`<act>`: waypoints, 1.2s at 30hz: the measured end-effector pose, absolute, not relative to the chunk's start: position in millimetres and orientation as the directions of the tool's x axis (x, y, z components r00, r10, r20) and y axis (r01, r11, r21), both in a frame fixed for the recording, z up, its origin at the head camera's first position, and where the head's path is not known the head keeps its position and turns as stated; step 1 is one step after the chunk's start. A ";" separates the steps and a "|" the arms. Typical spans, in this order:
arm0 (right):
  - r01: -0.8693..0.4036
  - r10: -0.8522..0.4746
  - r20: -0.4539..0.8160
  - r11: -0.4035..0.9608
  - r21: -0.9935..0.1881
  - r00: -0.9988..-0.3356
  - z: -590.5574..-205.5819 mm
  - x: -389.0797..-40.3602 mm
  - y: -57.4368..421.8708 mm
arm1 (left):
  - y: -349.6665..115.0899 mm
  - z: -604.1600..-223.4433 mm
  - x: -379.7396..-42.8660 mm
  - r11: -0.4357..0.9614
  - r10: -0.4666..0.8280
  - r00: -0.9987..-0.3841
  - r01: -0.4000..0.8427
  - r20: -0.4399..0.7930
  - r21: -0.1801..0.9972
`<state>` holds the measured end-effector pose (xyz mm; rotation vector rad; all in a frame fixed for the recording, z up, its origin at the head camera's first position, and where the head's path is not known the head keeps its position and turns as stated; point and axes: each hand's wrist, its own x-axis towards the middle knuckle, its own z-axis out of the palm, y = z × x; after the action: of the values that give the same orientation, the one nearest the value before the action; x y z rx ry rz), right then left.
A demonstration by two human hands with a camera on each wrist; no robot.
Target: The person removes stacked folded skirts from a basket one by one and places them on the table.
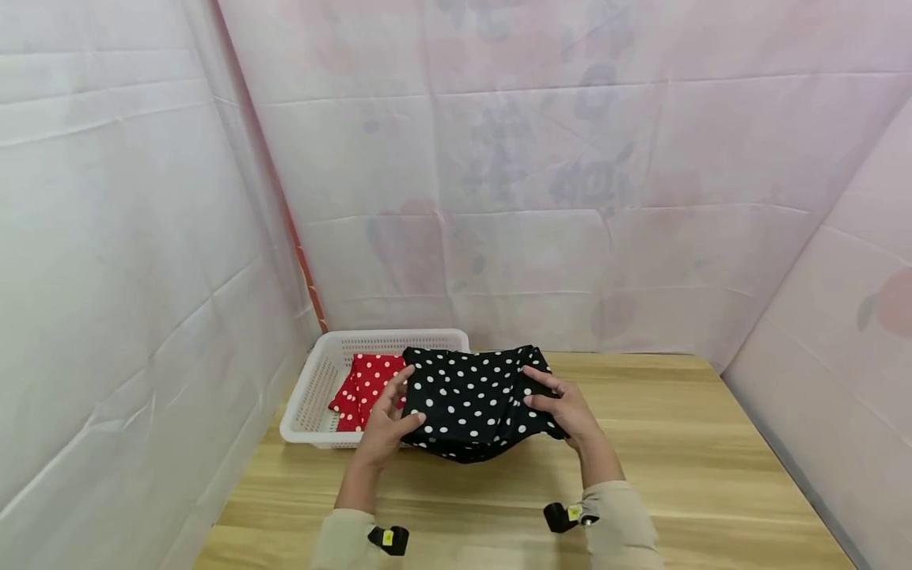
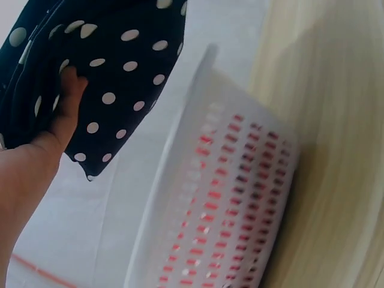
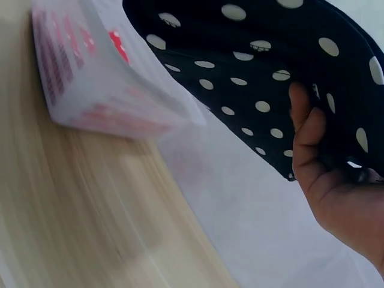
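Note:
A black cloth with white polka dots [image 1: 470,396], folded into a rough rectangle, is held up above the table by both hands. At its left edge the left hand [image 1: 388,423] grips it, thumb on top and fingers beneath. My right hand [image 1: 570,408] holds the right edge, with the cloth creased near the fingers. From below, the left wrist view shows the underside of the dotted cloth [image 2: 120,78]. In the right wrist view, curled fingers [image 3: 309,135] press against the sagging underside. A red cloth with white dots [image 1: 366,384] lies in the white basket, partly hidden by the black cloth.
The white perforated plastic basket [image 1: 306,396] stands at the back left of the wooden table [image 1: 677,443], its right part behind the black cloth. Pale printed sheets [image 1: 527,158] hang as walls at the back and both sides.

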<state>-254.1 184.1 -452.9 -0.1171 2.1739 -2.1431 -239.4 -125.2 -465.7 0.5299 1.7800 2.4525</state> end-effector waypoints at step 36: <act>0.060 -0.112 -0.017 -0.398 -0.916 -0.994 -462.0 -299.8 283.0 | -4.9 -468.6 -310.2 0.232 0.257 -0.963 0.146 0.084 0.962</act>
<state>-299.8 283.0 -462.0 -0.0716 1.6624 -2.5423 -310.2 -4.9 -468.6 0.3921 2.3919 1.8507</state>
